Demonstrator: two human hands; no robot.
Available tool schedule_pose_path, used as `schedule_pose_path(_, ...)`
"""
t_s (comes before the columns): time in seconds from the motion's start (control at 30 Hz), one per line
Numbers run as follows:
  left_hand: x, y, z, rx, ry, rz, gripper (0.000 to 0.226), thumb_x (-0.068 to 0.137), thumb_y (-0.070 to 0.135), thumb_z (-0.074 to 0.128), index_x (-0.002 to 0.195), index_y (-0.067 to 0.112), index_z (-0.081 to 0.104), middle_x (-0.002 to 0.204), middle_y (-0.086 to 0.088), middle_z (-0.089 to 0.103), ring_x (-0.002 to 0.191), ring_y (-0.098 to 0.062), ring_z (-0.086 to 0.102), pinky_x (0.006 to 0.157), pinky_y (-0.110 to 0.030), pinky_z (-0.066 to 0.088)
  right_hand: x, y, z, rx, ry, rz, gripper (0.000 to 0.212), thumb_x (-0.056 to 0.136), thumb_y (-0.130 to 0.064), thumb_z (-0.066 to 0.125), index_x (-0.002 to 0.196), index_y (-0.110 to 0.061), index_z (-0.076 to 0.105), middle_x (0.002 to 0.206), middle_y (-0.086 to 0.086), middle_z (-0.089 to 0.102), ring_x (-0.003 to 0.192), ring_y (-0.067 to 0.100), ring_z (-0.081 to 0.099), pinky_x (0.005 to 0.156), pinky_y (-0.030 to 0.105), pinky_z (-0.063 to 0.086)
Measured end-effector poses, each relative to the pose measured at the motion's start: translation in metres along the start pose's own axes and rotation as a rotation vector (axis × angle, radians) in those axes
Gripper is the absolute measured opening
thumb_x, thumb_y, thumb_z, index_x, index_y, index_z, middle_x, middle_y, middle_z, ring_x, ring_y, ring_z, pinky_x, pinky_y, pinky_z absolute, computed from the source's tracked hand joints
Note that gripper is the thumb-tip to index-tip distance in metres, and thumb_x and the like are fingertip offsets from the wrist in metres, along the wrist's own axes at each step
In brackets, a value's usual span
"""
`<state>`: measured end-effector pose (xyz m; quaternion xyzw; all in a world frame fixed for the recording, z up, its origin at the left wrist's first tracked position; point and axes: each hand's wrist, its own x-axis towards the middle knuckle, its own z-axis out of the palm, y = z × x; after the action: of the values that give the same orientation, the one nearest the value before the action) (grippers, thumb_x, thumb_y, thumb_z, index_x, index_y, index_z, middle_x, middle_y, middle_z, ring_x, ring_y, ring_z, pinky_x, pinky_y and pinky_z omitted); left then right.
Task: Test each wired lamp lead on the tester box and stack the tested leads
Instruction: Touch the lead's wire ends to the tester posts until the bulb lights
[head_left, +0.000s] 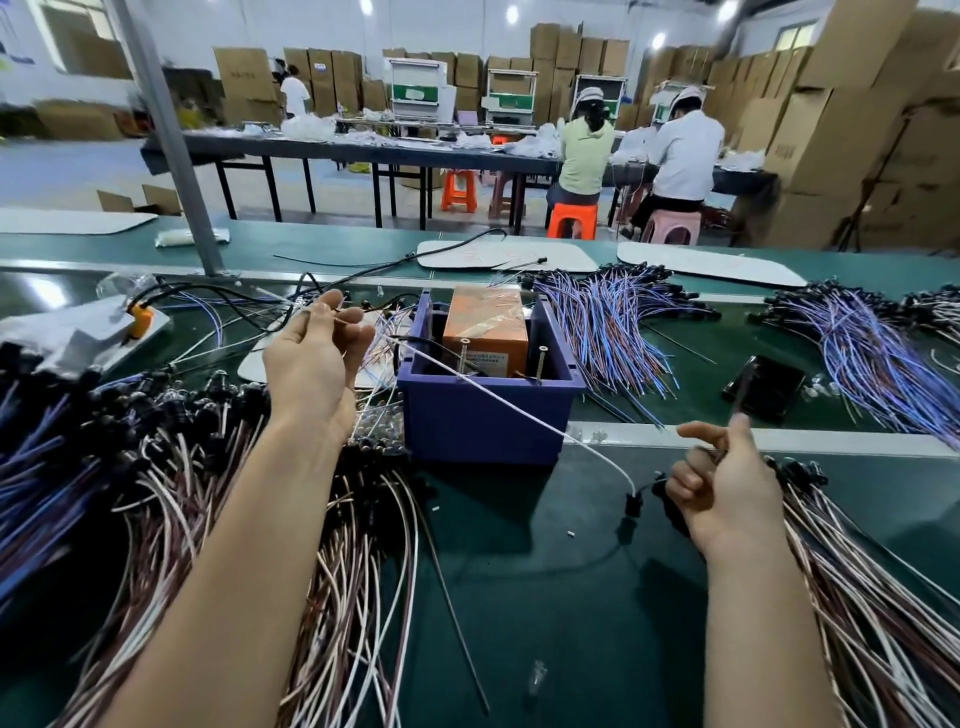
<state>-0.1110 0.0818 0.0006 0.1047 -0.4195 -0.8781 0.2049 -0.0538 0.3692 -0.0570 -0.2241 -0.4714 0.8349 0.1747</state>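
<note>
The tester box (483, 415) is a purple open tub holding an orange unit (485, 325), with two upright screw contacts at its front. My left hand (317, 358) is raised left of the box and pinches the thin wire end of a lead between thumb and fingertips. A white lead (519, 410) runs from there across the box's front rim down to a black lamp socket (632, 505). My right hand (724, 483) hovers right of the socket, fingers curled, pinching a dark lead end. A heap of pink and white leads (218, 493) lies under my left arm.
More leads lie in a pile at my right (872, 597), and blue-violet bundles (613, 322) sit behind the box. A black phone (766, 387) lies on the green belt. A grey post (171, 135) rises at back left. Two seated people work at a far table.
</note>
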Motion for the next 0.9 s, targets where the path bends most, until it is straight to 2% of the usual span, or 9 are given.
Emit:
schedule_pose_path(0.1, -0.004, 0.002, -0.003, 0.168, -0.137, 0.014, 0.026, 0.101, 0.015, 0.042, 0.094, 0.005, 0.066, 0.058, 0.002, 0.059, 0.045, -0.004, 0.051, 0.047, -0.016, 0.046, -0.005, 0.001, 0.009, -0.244, -0.108, -0.108, 0.028, 0.102, -0.021, 0.039, 0.085, -0.014, 0.06, 0.041, -0.008, 0.029, 0.036, 0.008, 0.03, 0.035, 0.014, 0.024)
schedule_pose_path(0.23, -0.016, 0.004, 0.001, 0.547, -0.495, -0.177, 0.031, 0.094, 0.013, 0.045, 0.081, 0.003, 0.071, 0.051, 0.001, 0.053, 0.04, -0.004, 0.041, 0.036, -0.014, 0.034, -0.015, 0.001, 0.029, -0.603, -0.249, -0.235, 0.03, 0.09, -0.001, 0.045, 0.071, -0.013, 0.064, 0.043, -0.004, 0.04, 0.041, 0.011, 0.036, 0.04, 0.019, 0.028)
schedule_pose_path(0.3, -0.025, 0.001, 0.004, 0.737, -0.68, -0.314, 0.031, 0.092, 0.011, 0.047, 0.077, 0.002, 0.073, 0.053, -0.003, 0.056, 0.041, -0.006, 0.043, 0.037, -0.016, 0.037, -0.019, 0.002, 0.038, -0.684, -0.274, -0.249, 0.034, 0.086, -0.01, 0.05, 0.056, -0.013, 0.064, 0.042, -0.006, 0.03, 0.044, 0.013, 0.027, 0.048, 0.025, 0.023)
schedule_pose_path(0.4, -0.035, -0.007, 0.005, 0.889, -0.872, -0.443, 0.028, 0.096, 0.009, 0.045, 0.09, 0.001, 0.071, 0.057, -0.006, 0.06, 0.044, -0.009, 0.05, 0.043, -0.018, 0.046, -0.025, 0.007, 0.048, -0.73, -0.316, -0.222, 0.053, 0.091, -0.043, 0.051, 0.047, -0.012, 0.059, 0.04, -0.007, 0.03, 0.039, 0.011, 0.027, 0.049, 0.025, 0.025)
schedule_pose_path(0.47, -0.038, -0.013, 0.006, 0.921, -0.898, -0.466, 0.026, 0.099, 0.008, 0.041, 0.101, 0.004, 0.066, 0.059, -0.007, 0.062, 0.046, -0.01, 0.052, 0.047, -0.021, 0.05, -0.026, 0.01, 0.049, -0.8, -0.328, -0.299, 0.057, 0.09, -0.05, 0.054, 0.046, -0.014, 0.058, 0.045, -0.001, 0.04, 0.042, 0.013, 0.034, 0.054, 0.026, 0.031)
schedule_pose_path(0.63, -0.038, -0.015, 0.004, 0.956, -0.9, -0.47, 0.028, 0.103, 0.021, 0.04, 0.104, 0.005, 0.063, 0.057, -0.007, 0.062, 0.046, -0.011, 0.052, 0.049, -0.024, 0.052, -0.025, 0.012, 0.047, -0.814, -0.443, -0.315, 0.034, 0.096, -0.027, 0.054, 0.071, -0.018, 0.075, 0.046, -0.005, 0.036, 0.043, 0.007, 0.032, 0.051, 0.021, 0.029)
schedule_pose_path(0.7, -0.039, -0.015, 0.004, 0.958, -0.884, -0.475, 0.029, 0.103, 0.021, 0.041, 0.1, 0.002, 0.063, 0.058, -0.009, 0.063, 0.045, -0.012, 0.053, 0.049, -0.024, 0.052, -0.024, 0.012, 0.049, -0.766, -0.407, -0.306, 0.027, 0.097, -0.015, 0.05, 0.083, -0.017, 0.072, 0.043, -0.01, 0.038, 0.04, 0.004, 0.032, 0.045, 0.017, 0.028)
schedule_pose_path(0.77, -0.039, -0.015, 0.005, 0.958, -0.851, -0.471, 0.029, 0.102, 0.019, 0.041, 0.094, 0.0, 0.062, 0.059, -0.011, 0.064, 0.044, -0.013, 0.054, 0.049, -0.026, 0.053, -0.023, 0.013, 0.051, -0.71, -0.345, -0.277, 0.029, 0.096, -0.004, 0.045, 0.082, -0.015, 0.068, 0.043, -0.008, 0.044, 0.038, 0.002, 0.034, 0.04, 0.013, 0.028)
schedule_pose_path(0.9, -0.037, -0.014, 0.006, 0.964, -0.791, -0.468, 0.028, 0.101, 0.014, 0.039, 0.086, 0.001, 0.059, 0.061, -0.015, 0.067, 0.045, -0.015, 0.059, 0.049, -0.027, 0.054, -0.024, 0.012, 0.05, -0.725, -0.269, -0.264, 0.028, 0.089, -0.004, 0.046, 0.079, -0.007, 0.072, 0.047, -0.011, 0.046, 0.046, 0.01, 0.032, 0.048, 0.023, 0.026)
